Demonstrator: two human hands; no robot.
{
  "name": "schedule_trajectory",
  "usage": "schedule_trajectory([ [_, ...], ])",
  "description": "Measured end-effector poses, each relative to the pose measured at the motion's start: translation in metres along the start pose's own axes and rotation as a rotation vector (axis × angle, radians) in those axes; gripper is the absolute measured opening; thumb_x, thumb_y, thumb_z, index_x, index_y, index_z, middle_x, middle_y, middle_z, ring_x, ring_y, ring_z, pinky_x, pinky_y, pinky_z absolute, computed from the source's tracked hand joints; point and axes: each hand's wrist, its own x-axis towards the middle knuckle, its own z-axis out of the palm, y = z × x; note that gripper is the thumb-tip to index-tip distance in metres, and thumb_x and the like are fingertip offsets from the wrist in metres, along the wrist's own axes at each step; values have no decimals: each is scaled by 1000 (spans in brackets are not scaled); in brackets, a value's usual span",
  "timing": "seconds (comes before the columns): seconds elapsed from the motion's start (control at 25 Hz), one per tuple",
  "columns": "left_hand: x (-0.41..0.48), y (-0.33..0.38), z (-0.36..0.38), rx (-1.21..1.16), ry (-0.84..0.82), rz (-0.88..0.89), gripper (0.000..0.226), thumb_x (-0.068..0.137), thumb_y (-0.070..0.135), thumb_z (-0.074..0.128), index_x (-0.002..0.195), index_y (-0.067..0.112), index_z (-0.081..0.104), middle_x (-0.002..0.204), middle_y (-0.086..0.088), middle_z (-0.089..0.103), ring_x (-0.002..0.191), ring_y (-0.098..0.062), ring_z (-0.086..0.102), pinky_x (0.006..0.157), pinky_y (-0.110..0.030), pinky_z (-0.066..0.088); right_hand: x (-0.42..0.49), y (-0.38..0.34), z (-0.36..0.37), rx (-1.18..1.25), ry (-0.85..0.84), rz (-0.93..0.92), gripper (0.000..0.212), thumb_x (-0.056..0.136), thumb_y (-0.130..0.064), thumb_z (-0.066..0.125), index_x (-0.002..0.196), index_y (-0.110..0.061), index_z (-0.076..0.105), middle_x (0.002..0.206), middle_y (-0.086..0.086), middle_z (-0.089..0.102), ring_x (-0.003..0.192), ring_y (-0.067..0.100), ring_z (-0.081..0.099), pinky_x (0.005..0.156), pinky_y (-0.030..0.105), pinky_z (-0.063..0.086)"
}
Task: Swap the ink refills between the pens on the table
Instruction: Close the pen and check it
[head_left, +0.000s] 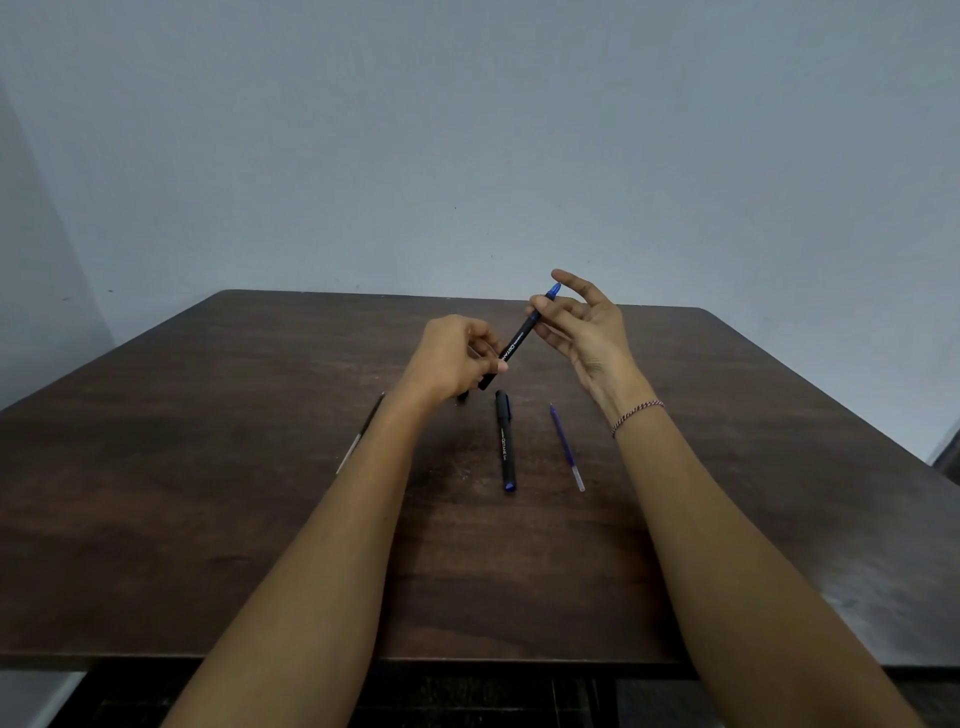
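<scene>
While the left hand (452, 358) grips the lower end of a slim black plastic pen (519, 340) with curled fingers, the right hand (582, 327) pinches its upper end just below the blue tip, the forefinger standing straight above it. Held so, the pen slants in the air, tip up and to the right. A red-and-white twisted thread bracelet (636, 415) circles the right wrist. Below the hands a second black pen (506, 441) with a blue end lies flat on the dark brown wooden table (208, 519); just to its right lies a thin blue ink refill (566, 447) with a clear end. A dark ink refill (358, 436) lies to the left, partly hidden by the left forearm.
</scene>
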Motion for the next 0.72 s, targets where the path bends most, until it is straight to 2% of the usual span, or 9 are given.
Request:
schedule_trajectory([
  [0.08, 0, 0, 0, -3, 0, 0, 14, 76, 7, 75, 81, 14, 65, 71, 3, 64, 65, -10, 62, 58, -24, 57, 1, 1, -1, -9, 6, 32, 37, 81, -5, 72, 115, -14, 60, 82, 4, 74, 80, 14, 71, 70, 24, 57],
  [0.24, 1, 0, -1, -25, 17, -8, 12, 76, 5, 75, 81, 11, 65, 67, 5, 62, 60, -8, 60, 52, -21, 55, 3, 4, -3, 45, -25, 88, 21, 90, -14, 62, 111, -11, 63, 92, 8, 75, 87, 17, 71, 74, 24, 58],
  [0.44, 1, 0, -1, -26, 10, 2, 17, 75, 6, 75, 76, 17, 63, 67, 5, 62, 59, -6, 59, 49, -19, 52, 3, 2, -4, 37, -3, 56, 11, 89, -9, 63, 100, -12, 66, 84, 4, 74, 83, 16, 72, 72, 24, 58],
  [0.52, 2, 0, -1, -32, 8, 5, 16, 75, 5, 75, 77, 15, 63, 67, 4, 62, 59, -6, 60, 48, -17, 52, 4, 2, -2, 50, 16, 57, 10, 88, -10, 64, 98, -12, 64, 82, 3, 73, 81, 16, 71, 71, 25, 58],
  [0.64, 2, 1, -1, -22, 5, 3, 16, 75, 6, 75, 77, 17, 63, 70, 5, 63, 61, -5, 61, 48, -16, 52, 4, 1, -2, 74, -27, 59, 12, 94, -16, 57, 102, -14, 66, 93, 4, 73, 88, 15, 70, 78, 28, 58],
  [0.72, 2, 1, -1, -8, 4, 2, 17, 75, 8, 75, 76, 19, 62, 71, 5, 63, 63, -5, 61, 50, -18, 52, 3, 1, -1, 56, -62, 59, 15, 96, -18, 54, 101, -14, 67, 92, 2, 74, 90, 13, 70, 81, 28, 57],
])
